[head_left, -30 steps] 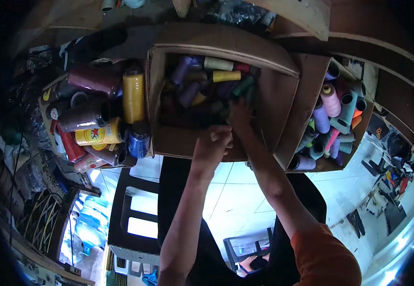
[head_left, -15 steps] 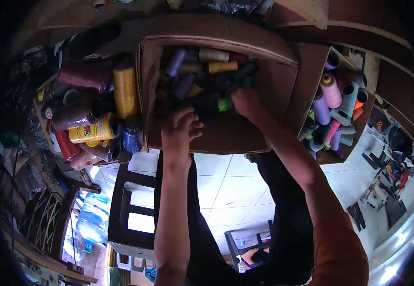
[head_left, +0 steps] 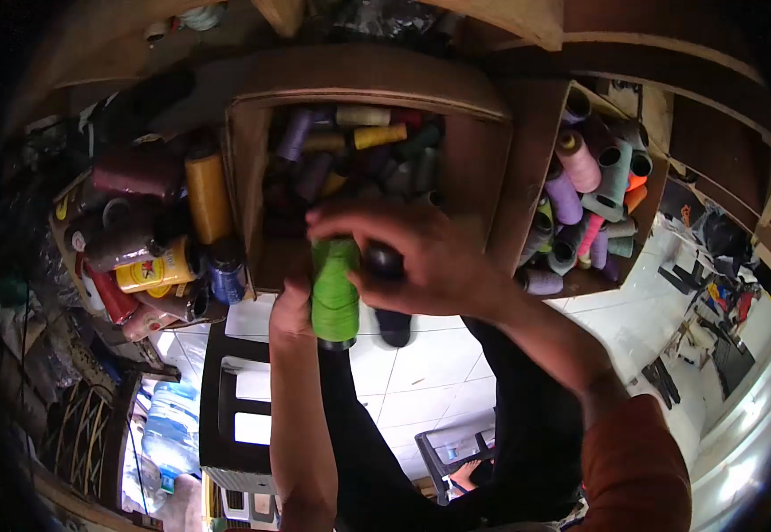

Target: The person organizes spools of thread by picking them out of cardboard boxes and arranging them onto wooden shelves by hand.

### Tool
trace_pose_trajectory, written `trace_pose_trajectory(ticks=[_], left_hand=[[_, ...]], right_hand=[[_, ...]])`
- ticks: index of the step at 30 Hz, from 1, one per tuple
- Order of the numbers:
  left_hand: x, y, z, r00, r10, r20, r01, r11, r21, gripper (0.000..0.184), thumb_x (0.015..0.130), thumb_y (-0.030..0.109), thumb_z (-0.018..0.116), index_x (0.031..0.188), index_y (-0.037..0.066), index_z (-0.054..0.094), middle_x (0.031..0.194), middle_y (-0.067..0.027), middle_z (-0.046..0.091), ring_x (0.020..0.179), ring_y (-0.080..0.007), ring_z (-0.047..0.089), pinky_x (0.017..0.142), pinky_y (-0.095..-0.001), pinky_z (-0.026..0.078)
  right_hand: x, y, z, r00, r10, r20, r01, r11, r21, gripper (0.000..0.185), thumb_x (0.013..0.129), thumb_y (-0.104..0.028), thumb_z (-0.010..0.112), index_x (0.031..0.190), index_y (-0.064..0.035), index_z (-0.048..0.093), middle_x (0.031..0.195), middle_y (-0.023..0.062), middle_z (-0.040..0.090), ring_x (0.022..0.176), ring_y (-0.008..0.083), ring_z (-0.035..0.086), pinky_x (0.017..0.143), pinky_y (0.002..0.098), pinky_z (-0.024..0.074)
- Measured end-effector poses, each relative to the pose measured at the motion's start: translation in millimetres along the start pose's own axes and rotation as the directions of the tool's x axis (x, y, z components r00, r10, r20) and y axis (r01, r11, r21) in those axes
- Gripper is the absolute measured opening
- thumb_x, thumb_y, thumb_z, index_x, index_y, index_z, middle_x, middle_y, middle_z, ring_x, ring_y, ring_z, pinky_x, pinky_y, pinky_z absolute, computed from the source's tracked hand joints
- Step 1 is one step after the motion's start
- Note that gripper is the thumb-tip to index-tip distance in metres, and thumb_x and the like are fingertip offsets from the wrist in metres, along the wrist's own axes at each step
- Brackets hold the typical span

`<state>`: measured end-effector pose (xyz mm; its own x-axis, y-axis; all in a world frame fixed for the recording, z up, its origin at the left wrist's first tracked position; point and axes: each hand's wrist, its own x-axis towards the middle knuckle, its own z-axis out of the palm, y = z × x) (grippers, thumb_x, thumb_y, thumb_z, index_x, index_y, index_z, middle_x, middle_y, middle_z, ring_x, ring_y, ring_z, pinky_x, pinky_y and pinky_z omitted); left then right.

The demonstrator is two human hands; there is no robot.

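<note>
A bright green thread spool (head_left: 336,293) stands upright in front of the middle cardboard box (head_left: 368,94). My right hand (head_left: 430,257) reaches over it from the right, its fingers round the upper part. On the spool's left side is my left hand (head_left: 293,306), with its fingers closed against it and partly hidden behind it. A dark spool (head_left: 392,324) hangs below my right palm; how it is held is partly hidden. Purple, yellow (head_left: 380,136), cream and dark green spools lie inside the box.
At the left, an open box holds large spools, among them an orange one (head_left: 209,195). The right box (head_left: 621,282) holds pink, purple and teal spools. Below are a dark plastic crate (head_left: 217,399), a blue water bottle (head_left: 171,426) and white floor tiles.
My right hand has come out of the middle box, and the green and dark spools now show in front of it. My left hand has moved down and closed at the green spool.
</note>
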<state>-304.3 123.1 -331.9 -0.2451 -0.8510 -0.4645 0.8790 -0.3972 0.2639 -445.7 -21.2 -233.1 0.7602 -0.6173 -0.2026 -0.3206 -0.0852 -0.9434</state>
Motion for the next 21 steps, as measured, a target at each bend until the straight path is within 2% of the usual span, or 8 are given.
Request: trace_pose_trajectory(ticks=[4, 7, 10, 12, 13, 14, 16, 21], left_hand=[[-0.8, 16.7, 5.8, 0.997, -0.078, 0.023, 0.077, 0.997, 0.032, 0.087, 0.057, 0.030, 0.082, 0.127, -0.004, 0.042, 0.118, -0.0116, 0.054, 0.111, -0.0215, 0.052, 0.097, -0.0344, 0.038], [7.4, 25.9, 21.6, 0.989, -0.096, -0.113, 0.118, 0.971, 0.207, 0.081, 0.056, 0.014, 0.079, 0.127, -0.003, 0.043, 0.113, -0.0096, 0.056, 0.107, -0.0211, 0.054, 0.093, -0.0328, 0.041], [7.5, 27.6, 35.8, 0.961, -0.008, -0.275, 0.118, 0.915, 0.386, 0.078, 0.057, 0.008, 0.078, 0.127, -0.002, 0.044, 0.111, -0.0094, 0.057, 0.102, -0.0211, 0.056, 0.091, -0.0323, 0.043], [6.5, 29.8, 28.5, 0.950, -0.028, -0.310, 0.139, 0.929, 0.342, 0.079, 0.060, 0.005, 0.077, 0.129, 0.001, 0.041, 0.106, -0.0124, 0.058, 0.095, -0.0249, 0.060, 0.086, -0.0365, 0.048], [8.5, 34.0, 28.7, 0.950, -0.072, -0.305, 0.161, 0.946, 0.280, 0.079, 0.061, 0.006, 0.077, 0.130, 0.001, 0.040, 0.105, -0.0133, 0.058, 0.095, -0.0260, 0.060, 0.084, -0.0377, 0.049], [9.9, 37.7, 28.8, 0.949, -0.117, -0.293, 0.186, 0.958, 0.220, 0.079, 0.062, 0.006, 0.077, 0.131, 0.001, 0.039, 0.104, -0.0143, 0.059, 0.094, -0.0270, 0.061, 0.083, -0.0388, 0.050], [9.7, 41.1, 27.3, 0.946, -0.050, -0.321, 0.135, 0.959, 0.249, 0.079, 0.064, 0.006, 0.076, 0.132, 0.002, 0.037, 0.101, -0.0171, 0.059, 0.091, -0.0299, 0.062, 0.080, -0.0430, 0.053], [3.3, 51.2, 17.5, 0.948, 0.039, -0.315, 0.038, 0.971, 0.236, 0.079, 0.066, 0.008, 0.075, 0.134, 0.003, 0.035, 0.100, -0.0172, 0.059, 0.092, -0.0312, 0.063, 0.084, -0.0468, 0.053]], right_hand=[[-1.3, 1.7, 44.1, 0.947, 0.124, -0.296, -0.196, 0.954, -0.229, 0.057, 0.085, -0.027, 0.061, 0.133, -0.0053, 0.039, 0.124, 0.0156, 0.049, 0.106, 0.0286, 0.050, 0.094, 0.0390, 0.0376], [-5.9, 3.4, 58.7, 0.899, 0.234, -0.371, -0.278, 0.958, -0.069, 0.056, 0.093, -0.037, 0.047, 0.136, -0.0038, 0.033, 0.128, 0.0180, 0.044, 0.114, 0.0312, 0.043, 0.100, 0.0421, 0.0286], [-11.7, 31.3, 61.9, 0.843, 0.345, -0.413, -0.219, 0.921, 0.322, 0.053, 0.095, -0.039, 0.043, 0.133, -0.0028, 0.036, 0.129, 0.0212, 0.042, 0.115, 0.0412, 0.041, 0.099, 0.0472, 0.0316], [-11.5, 77.6, 56.3, 0.702, 0.508, -0.499, -0.383, 0.860, 0.337, 0.050, 0.092, -0.037, 0.048, 0.127, -0.0022, 0.045, 0.108, 0.0177, 0.055, 0.097, 0.0334, 0.054, 0.086, 0.0406, 0.0419], [-11.1, 109.4, 50.2, 0.619, 0.463, -0.635, -0.435, 0.875, 0.214, 0.050, 0.091, -0.035, 0.051, 0.127, -0.0021, 0.045, 0.089, 0.0136, 0.064, 0.082, 0.0290, 0.063, 0.073, 0.0355, 0.0499], [-18.2, 154.4, 50.5, 0.665, 0.541, -0.515, -0.687, 0.714, -0.137, 0.047, 0.087, -0.033, 0.055, 0.122, -0.0017, 0.049, 0.091, 0.0148, 0.064, 0.084, 0.0310, 0.063, 0.074, 0.0372, 0.0501], [-45.9, 255.9, 63.6, 0.704, 0.590, -0.396, -0.689, 0.430, -0.584, 0.041, 0.082, -0.028, 0.059, 0.112, -0.0003, 0.055, 0.093, 0.0174, 0.063, 0.087, 0.0339, 0.062, 0.075, 0.0409, 0.0502], [-46.9, 282.9, 81.3, 0.535, 0.670, -0.515, -0.845, 0.405, -0.351, 0.047, 0.081, -0.014, 0.054, 0.126, -0.0009, 0.051, 0.116, 0.0210, 0.054, 0.105, 0.0361, 0.054, 0.093, 0.0452, 0.0422]])
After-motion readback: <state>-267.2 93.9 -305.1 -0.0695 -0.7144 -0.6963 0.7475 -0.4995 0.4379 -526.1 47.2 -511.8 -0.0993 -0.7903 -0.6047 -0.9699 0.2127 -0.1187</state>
